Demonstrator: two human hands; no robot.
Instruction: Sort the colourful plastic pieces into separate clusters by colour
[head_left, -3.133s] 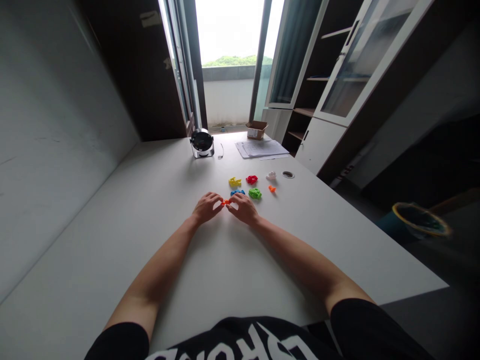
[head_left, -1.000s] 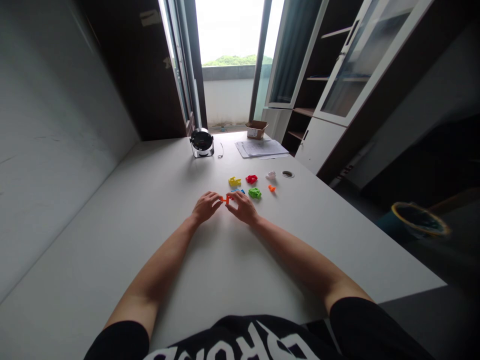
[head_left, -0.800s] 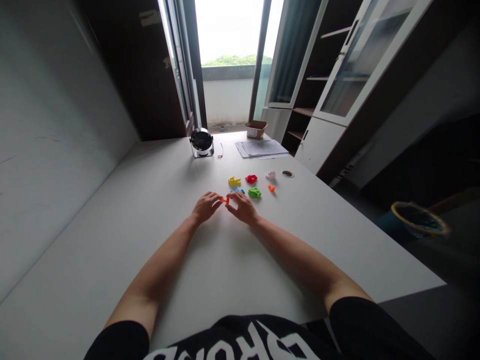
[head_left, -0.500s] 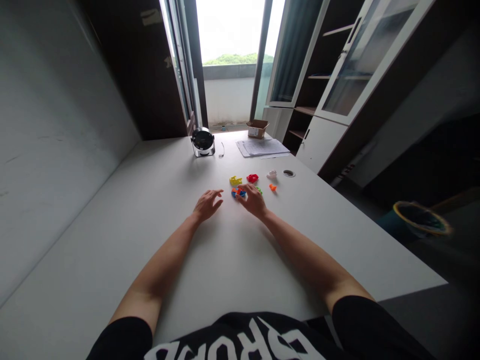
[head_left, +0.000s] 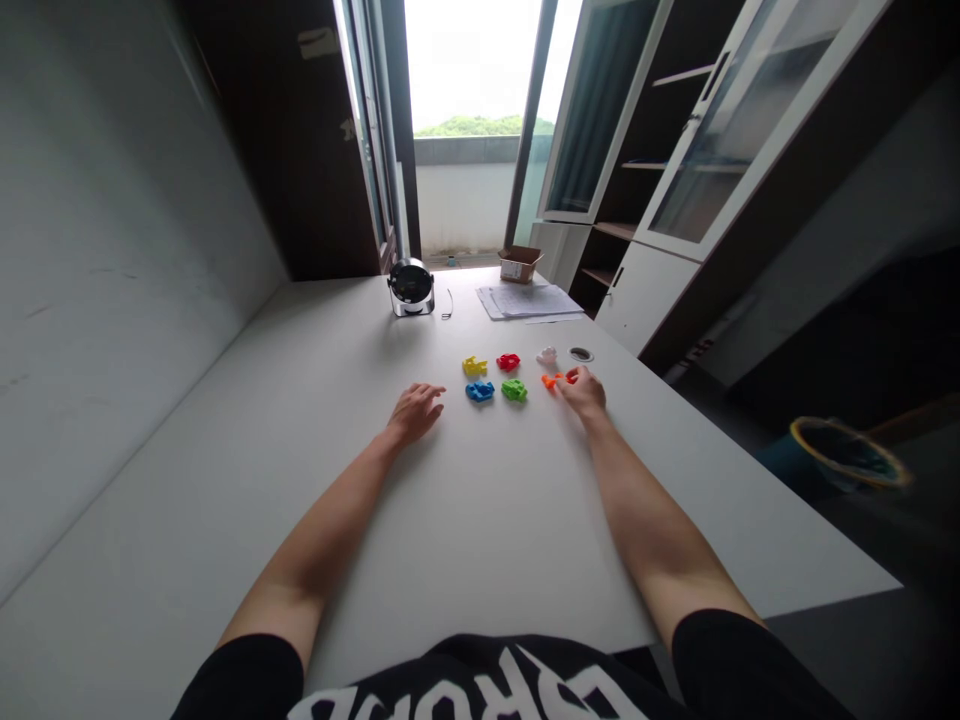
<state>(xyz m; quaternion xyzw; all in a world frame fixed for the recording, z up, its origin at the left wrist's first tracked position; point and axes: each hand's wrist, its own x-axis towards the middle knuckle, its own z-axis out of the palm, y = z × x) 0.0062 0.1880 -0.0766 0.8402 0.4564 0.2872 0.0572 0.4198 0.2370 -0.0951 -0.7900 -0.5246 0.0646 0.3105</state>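
Note:
Small coloured plastic pieces sit in separate little heaps on the white table [head_left: 360,560]. Beside the orange pieces [head_left: 551,381], my right hand [head_left: 586,392] pinches a small orange piece [head_left: 571,378] between thumb and fingers. Their exact shapes are too small to make out. My left hand [head_left: 415,412] rests at the table left of the blue pieces [head_left: 480,391], fingers apart and nothing in them. Green pieces [head_left: 514,390] lie between the blue and orange ones. Behind are yellow pieces [head_left: 474,366], red pieces [head_left: 508,362] and whitish pieces [head_left: 547,355].
Papers [head_left: 529,301] and an open cardboard box [head_left: 520,265] are at the table's far end. A round black device on a metal stand [head_left: 411,287] stands at the back left. A cable hole [head_left: 581,354] is right of the whitish heap. A bin [head_left: 847,455] stands off the right edge.
My right hand has moved right, from above the blue heap to the orange one. The orange piece seen at the blue heap is gone from there. My left hand stays nearly in place.

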